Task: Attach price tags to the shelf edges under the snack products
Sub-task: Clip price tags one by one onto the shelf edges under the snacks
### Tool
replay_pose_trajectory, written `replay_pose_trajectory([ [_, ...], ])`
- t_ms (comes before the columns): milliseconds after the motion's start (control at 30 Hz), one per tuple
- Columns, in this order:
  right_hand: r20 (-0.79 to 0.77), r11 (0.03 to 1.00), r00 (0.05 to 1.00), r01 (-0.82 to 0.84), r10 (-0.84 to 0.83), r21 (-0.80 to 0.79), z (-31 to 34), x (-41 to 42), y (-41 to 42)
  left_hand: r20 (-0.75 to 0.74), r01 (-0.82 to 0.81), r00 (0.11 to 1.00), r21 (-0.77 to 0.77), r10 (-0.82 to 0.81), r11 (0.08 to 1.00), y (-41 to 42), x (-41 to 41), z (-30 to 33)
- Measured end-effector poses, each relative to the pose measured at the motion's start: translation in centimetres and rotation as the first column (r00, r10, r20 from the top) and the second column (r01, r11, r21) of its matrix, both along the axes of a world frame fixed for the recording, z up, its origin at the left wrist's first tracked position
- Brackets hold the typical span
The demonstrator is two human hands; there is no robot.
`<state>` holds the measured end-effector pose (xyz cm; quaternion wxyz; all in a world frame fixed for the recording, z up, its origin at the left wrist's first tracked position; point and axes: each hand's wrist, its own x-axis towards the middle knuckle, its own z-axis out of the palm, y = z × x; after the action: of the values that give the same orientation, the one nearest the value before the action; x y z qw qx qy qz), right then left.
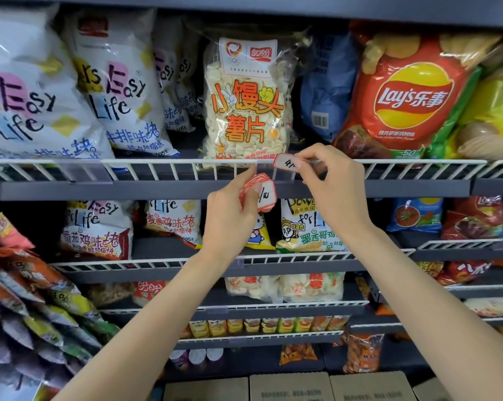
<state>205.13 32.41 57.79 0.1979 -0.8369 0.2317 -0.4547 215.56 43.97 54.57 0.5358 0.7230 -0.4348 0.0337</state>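
My right hand (328, 175) pinches a single red-bordered white price tag (286, 163) and holds it against the white wire rail (169, 169) of the top shelf edge, just below a clear bag of pale chips (247, 102). A little lower and to the left, my left hand (230, 209) grips a small stack of the same price tags (259, 192), thumb on the top one, in front of the grey shelf edge (128, 189). A clear plastic tag holder (84, 170) hangs on the rail further left.
White "Easy Life" bags (114, 91) fill the left of the top shelf, a red Lay's bag (403, 102) the right. Lower shelves hold more snack bags behind wire rails. Hanging snack packs (27, 299) crowd the lower left. Cardboard boxes (288, 386) sit at the bottom.
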Motion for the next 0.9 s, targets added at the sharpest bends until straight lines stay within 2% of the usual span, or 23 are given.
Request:
replay_pose_trajectory([
  [167, -0.014, 1.000, 1.000, 0.007, -0.007, 0.017, 0.0, 0.0, 0.1, -0.095, 0.061, 0.994, 0.009, -0.060, 0.998, -0.3, -0.6, -0.5],
  [467, 0.005, 1.000, 1.000, 0.018, -0.018, -0.009, -0.2, 0.1, 0.3, -0.076, 0.090, 0.993, 0.045, -0.087, 0.995, -0.2, -1.1, -0.8],
  [800, 0.008, 0.999, 0.999, 0.032, -0.032, 0.010, 0.3, 0.2, 0.1, -0.109, 0.129, 0.985, -0.064, -0.136, 0.989, 0.9, 0.0, -1.5],
  [900, -0.008, 1.000, 1.000, 0.010, -0.010, 0.018, 0.9, 0.3, -0.5, -0.107, 0.177, 0.978, -0.041, -0.180, 0.983, 0.9, 1.1, -1.1],
])
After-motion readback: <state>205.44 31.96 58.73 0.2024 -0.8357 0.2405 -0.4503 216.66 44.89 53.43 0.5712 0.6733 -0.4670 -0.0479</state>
